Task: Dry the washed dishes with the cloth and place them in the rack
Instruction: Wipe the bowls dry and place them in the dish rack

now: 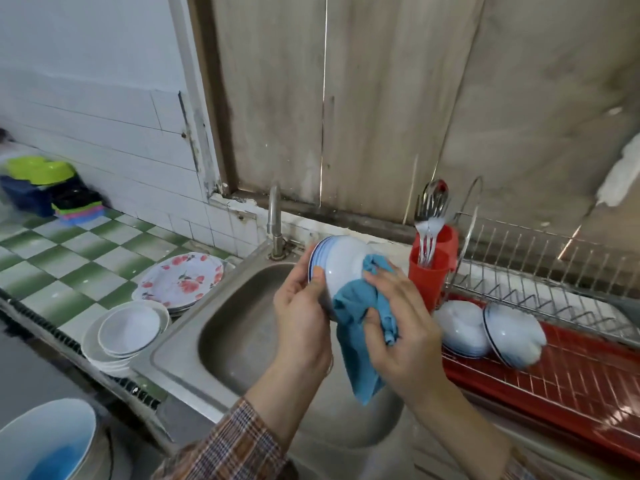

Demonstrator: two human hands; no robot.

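Gripping bowl (341,268) with left hand (301,323), cloth (356,306) with right hand (405,327); rack (571,379) holds two bowls (462,327)

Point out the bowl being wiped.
The blue-rimmed bowl held over the sink; the others sit in the rack or stacked on the counter.

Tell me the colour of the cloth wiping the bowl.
Teal blue; the cloth shows best in the head view.
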